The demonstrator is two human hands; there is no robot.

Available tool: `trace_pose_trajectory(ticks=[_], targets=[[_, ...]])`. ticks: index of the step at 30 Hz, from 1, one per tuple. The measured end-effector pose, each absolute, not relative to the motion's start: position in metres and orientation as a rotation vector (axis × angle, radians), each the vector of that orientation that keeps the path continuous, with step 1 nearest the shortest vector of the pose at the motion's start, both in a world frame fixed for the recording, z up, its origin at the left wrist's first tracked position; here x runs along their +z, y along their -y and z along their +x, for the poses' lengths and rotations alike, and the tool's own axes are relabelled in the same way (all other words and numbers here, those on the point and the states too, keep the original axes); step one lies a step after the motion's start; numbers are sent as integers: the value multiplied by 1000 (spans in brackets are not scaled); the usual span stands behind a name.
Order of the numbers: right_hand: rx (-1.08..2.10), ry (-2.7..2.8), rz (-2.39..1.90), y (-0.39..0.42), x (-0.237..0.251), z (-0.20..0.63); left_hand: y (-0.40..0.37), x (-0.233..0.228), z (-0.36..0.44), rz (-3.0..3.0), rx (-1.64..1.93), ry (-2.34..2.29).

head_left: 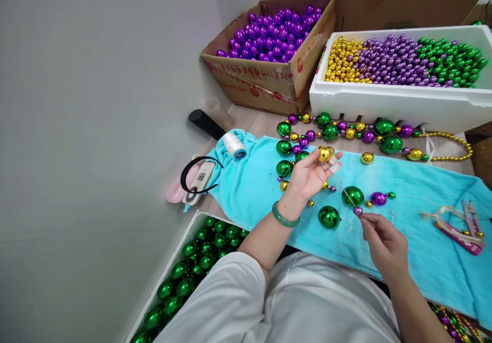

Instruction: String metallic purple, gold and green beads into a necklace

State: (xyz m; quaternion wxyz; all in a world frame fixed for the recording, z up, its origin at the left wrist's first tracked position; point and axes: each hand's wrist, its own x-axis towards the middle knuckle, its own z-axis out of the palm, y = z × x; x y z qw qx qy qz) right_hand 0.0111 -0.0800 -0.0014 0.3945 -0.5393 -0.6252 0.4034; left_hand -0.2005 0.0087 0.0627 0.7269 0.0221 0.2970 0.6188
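Observation:
My left hand (309, 176) holds a gold bead (324, 154) at its fingertips above a turquoise towel (423, 220). A thin needle with thread (340, 183) runs from that bead down to my right hand (384, 243), which pinches its lower end beside a small purple bead (357, 210). A green bangle (285, 219) sits on my left wrist. On the towel near my hands lie loose green balls (329, 216), another green ball (352, 195) and a purple bead (378, 198). A strung garland of green, purple and gold beads (346, 133) curves behind them.
A cardboard box of purple balls (269, 84) and a white foam box (400, 104) with gold, purple and green beads stand at the back. A tray of green balls (192, 266) lies lower left. A thread spool (234, 144), a phone (198, 181) and snips (459, 230) lie nearby.

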Motion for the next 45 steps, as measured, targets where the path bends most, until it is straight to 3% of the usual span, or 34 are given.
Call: trace_pose_trajectory(ticks=[28,35,45], targets=[[1110,1410,-1400,75,7,9,10,68,-170,233,1402,-776],[1242,1334,-1301,74,6,11,12,65,-171,204,1374,-681],[1195,1368,-1324,74,-2,17,16,55,-170,330,1427,-609]])
